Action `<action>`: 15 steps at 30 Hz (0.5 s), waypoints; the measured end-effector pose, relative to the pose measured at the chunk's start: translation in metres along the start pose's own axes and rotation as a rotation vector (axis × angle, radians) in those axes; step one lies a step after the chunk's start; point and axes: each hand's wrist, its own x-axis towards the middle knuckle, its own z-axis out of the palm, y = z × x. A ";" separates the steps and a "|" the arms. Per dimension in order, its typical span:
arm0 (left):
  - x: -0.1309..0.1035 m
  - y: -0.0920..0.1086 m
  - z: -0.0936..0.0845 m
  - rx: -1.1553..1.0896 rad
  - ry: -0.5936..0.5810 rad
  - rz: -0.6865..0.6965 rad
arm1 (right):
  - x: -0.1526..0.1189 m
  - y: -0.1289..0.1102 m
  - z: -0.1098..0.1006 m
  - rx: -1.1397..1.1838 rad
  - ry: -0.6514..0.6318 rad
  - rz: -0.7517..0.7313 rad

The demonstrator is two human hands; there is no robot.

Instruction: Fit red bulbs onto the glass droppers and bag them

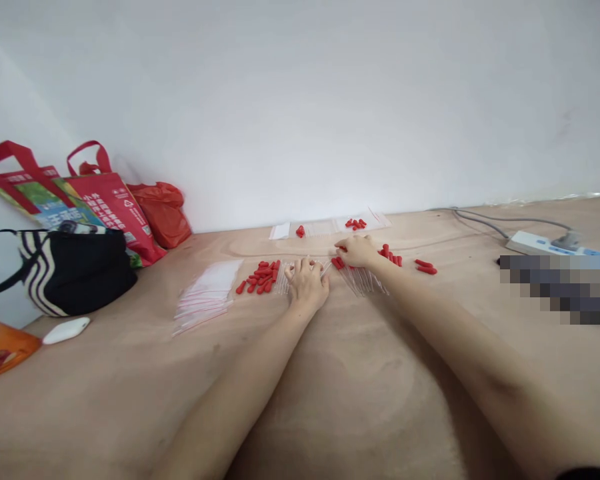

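Note:
My left hand [307,283] rests over a row of thin clear tubes [283,279], its fingers bent and a little apart. Left of it lies a pile of red rubber bulbs [263,277]. My right hand [357,251] is closed, its fingertips pinching a red rubber bulb [341,248]. Below that hand, thin clear droppers [364,281] fan out, with red ends beside and partly under the hand. More red bulbs [390,255] lie just right of it, and two loose ones [425,267] sit farther right.
Plastic zip bags [210,293] are stacked at the left; filled bags [363,222] lie near the wall. Shopping bags [115,207], a black bag [83,273] and a white case [67,330] stand or lie far left. A power strip [535,244] is at the right.

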 end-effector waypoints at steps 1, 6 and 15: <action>0.001 0.000 0.001 0.004 -0.003 -0.001 | -0.002 -0.001 0.001 -0.025 -0.003 -0.007; 0.005 0.000 0.004 0.011 -0.027 -0.007 | -0.014 0.001 -0.002 -0.077 0.007 -0.034; 0.008 -0.002 0.010 0.003 -0.011 0.007 | -0.082 0.071 -0.034 -0.083 0.402 0.151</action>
